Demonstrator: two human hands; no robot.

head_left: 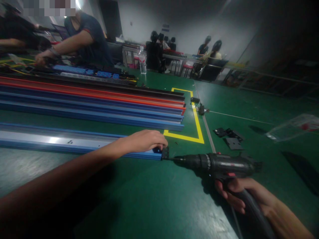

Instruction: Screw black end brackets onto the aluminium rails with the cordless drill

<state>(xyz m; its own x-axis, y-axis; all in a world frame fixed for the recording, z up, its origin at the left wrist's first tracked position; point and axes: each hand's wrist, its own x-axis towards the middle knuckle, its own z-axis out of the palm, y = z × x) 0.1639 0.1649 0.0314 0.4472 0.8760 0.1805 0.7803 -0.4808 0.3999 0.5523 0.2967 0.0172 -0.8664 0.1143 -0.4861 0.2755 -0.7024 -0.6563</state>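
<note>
Where the blue channel rail [53,141] runs in from the left along the green surface [139,189], a clear plastic bottle [143,63] stands upright well beyond it, its contents hard to tell. The left hand [147,141] lies across the rail's right end, fingers together and curled beside the black end cap [165,153]. A black power drill [231,165] points leftward at that cap, the right hand [256,192] wrapped round its handle. Farther right, a blurred transparent bottle [290,128] lies sideways.
</note>
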